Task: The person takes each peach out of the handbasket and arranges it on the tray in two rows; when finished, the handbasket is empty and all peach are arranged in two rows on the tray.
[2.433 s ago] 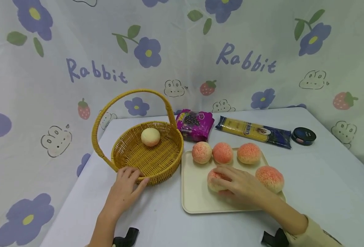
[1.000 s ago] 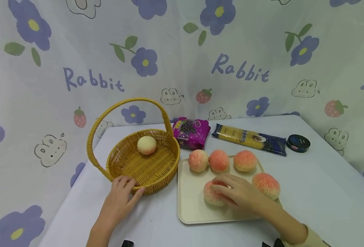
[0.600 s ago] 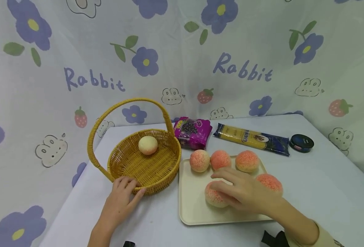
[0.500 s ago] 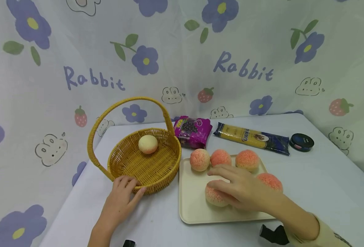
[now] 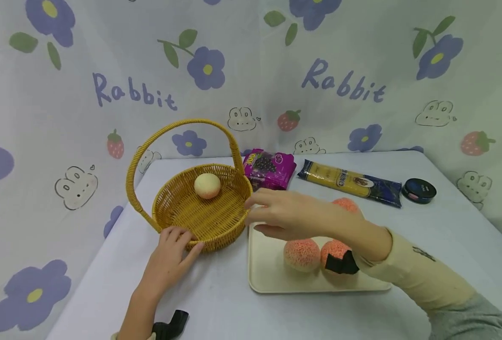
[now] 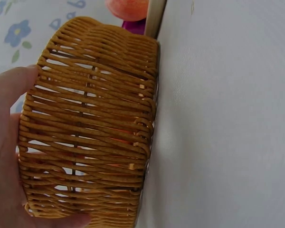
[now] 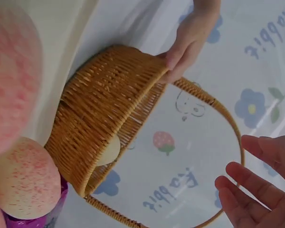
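My left hand grips the near rim of a yellow woven basket, with the thumb outside and fingers over the edge. A pale peach lies in the basket. My right hand hovers above the cream tray, fingertips beside the basket's right rim. In the right wrist view its fingers are loosely spread and hold nothing. On the tray, a pink speckled peach and another peach lie at the front. A further peach shows partly behind my arm, which covers other peaches.
A purple snack packet lies behind the tray, touching close to the basket. To its right are a yellow and blue pasta packet and a round dark tin. A patterned cloth hangs behind the table.
My right hand has left the front peach and moved up and left to the basket's side. A second front peach is uncovered. My left hand stays on the rim.
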Action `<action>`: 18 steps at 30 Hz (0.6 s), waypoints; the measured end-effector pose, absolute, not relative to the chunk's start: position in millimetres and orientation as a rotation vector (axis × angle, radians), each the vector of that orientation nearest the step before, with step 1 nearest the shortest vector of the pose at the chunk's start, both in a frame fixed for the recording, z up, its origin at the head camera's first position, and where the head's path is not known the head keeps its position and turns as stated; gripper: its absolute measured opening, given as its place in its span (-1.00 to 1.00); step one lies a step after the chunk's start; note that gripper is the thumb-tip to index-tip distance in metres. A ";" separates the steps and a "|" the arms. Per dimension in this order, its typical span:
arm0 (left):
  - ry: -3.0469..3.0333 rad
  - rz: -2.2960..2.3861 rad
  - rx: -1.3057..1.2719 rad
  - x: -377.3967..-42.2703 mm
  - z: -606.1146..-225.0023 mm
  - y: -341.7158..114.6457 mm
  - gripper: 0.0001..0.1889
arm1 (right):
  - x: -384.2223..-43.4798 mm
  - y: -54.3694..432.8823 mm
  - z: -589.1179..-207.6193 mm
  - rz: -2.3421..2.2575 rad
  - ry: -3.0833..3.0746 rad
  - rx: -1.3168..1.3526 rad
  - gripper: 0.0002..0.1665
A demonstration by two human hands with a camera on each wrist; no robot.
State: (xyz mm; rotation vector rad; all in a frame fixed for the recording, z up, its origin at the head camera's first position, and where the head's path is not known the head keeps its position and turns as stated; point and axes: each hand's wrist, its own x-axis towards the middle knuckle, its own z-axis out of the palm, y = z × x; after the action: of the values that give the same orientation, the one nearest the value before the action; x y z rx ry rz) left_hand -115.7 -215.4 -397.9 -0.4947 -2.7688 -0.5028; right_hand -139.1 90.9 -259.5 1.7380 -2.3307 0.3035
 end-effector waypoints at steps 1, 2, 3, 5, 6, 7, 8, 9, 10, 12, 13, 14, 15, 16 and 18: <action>-2.766 -0.501 -0.500 -116.5 -397.6 -215.8 -0.58 | -144.6 85.5 -257.6 0.305 -2.341 1.748 -0.82; -2.763 -0.499 -0.505 -117.3 -397.2 -216.2 -0.58 | -150.3 80.0 -256.1 0.303 -2.353 1.753 -0.82; -2.759 -0.494 -0.510 -118.2 -396.8 -216.5 -0.58 | -156.2 74.7 -254.8 0.291 -2.379 1.745 -0.81; -2.750 -0.491 -0.516 -120.1 -395.6 -216.9 -0.60 | -168.9 64.5 -252.3 0.243 -2.448 1.719 -0.80; -2.748 -0.489 -0.519 -121.0 -394.7 -217.0 -0.60 | -175.7 59.5 -251.6 0.210 -2.499 1.702 -0.78; -2.748 -0.487 -0.521 -122.1 -394.1 -217.0 -0.60 | -182.4 54.8 -251.1 0.179 -2.555 1.686 -0.76; -2.748 -0.485 -0.527 -122.8 -393.7 -216.9 -0.60 | -188.9 50.4 -251.0 0.144 -2.614 1.668 -0.74; -2.750 -0.483 -0.531 -123.3 -393.3 -216.8 -0.59 | -195.1 46.2 -251.1 0.115 -2.676 1.652 -0.72; -2.755 -0.483 -0.535 -123.5 -392.9 -216.7 -0.58 | -200.8 42.2 -251.8 0.083 -2.733 1.639 -0.70; -2.770 -0.481 -0.537 -122.7 -392.4 -216.7 -0.57 | -210.1 33.6 -253.1 0.017 -2.832 1.619 -0.67; -2.777 -0.481 -0.535 -121.8 -392.6 -216.7 -0.57 | -213.9 29.1 -253.6 -0.016 -2.864 1.611 -0.66; -2.782 -0.483 -0.532 -120.9 -392.5 -216.6 -0.57 | -217.0 24.4 -253.9 -0.045 -2.894 1.597 -0.65; -2.786 -0.485 -0.527 -119.9 -392.4 -216.5 -0.57 | -219.9 19.5 -254.4 -0.058 -2.920 1.582 -0.64; -2.789 -0.485 -0.525 -119.1 -392.5 -216.1 -0.57 | -222.9 14.8 -255.7 -0.081 -2.929 1.571 -0.63; -2.791 -0.490 -0.523 -117.7 -393.0 -214.8 -0.57 | -228.2 5.2 -259.6 -0.107 -2.943 1.538 -0.63</action>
State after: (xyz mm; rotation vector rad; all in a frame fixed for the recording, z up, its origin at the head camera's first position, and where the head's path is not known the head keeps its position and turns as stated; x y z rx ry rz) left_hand -117.7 -214.8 -393.0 -0.5235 -2.7907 -0.4900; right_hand -228.2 5.2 -259.6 1.5375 -2.9428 -0.1066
